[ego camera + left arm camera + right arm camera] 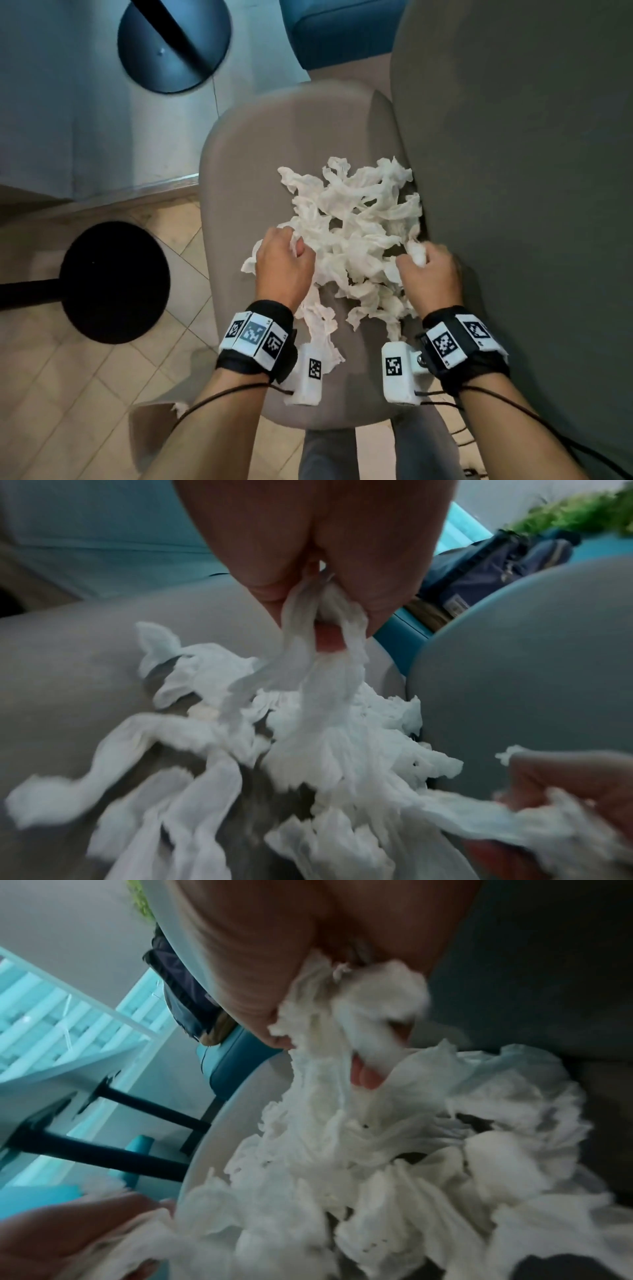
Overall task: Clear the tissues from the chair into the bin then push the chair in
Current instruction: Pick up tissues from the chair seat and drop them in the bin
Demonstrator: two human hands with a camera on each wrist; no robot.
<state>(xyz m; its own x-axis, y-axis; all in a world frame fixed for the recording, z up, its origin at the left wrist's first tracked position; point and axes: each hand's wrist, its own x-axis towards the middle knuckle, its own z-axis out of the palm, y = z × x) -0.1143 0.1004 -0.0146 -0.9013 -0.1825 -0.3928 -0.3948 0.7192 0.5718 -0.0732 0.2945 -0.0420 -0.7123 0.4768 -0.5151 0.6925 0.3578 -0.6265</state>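
- Both hands are in the pile: the left hand [282,260] has its fingers curled round a twist of white paper at the near-left edge of the tissues [352,240], which lie heaped on the seat of the chair [246,164].
- The right hand [430,270] is doing the same on the near-right side, fingers bunched on a wad close up against the chair's backrest [513,154].
- The left wrist view confirms it: thumb and fingertips [329,639] pinch a strand that trails down into the heap, with most of the paper resting on the cushion.
- The right wrist view shows a fuller fistful, tissue spilling out around the fingers [365,1074].
- To do this well, I'd say sweep the hands toward each other and gather the pile into one bundle before lifting; the strands look tangled, so pulling on a single pinch may drag a long tail and shed pieces.
- Watch the far bits tucked against the backrest, and the loose strip hanging near the seat's front edge between the wrists; those look the likeliest to be left behind or dropped on the tiled floor [102,394].
- No bin shows in any view, so keep the bundle squeezed tight for the carry.
- The chair push waits until the seat is bare.
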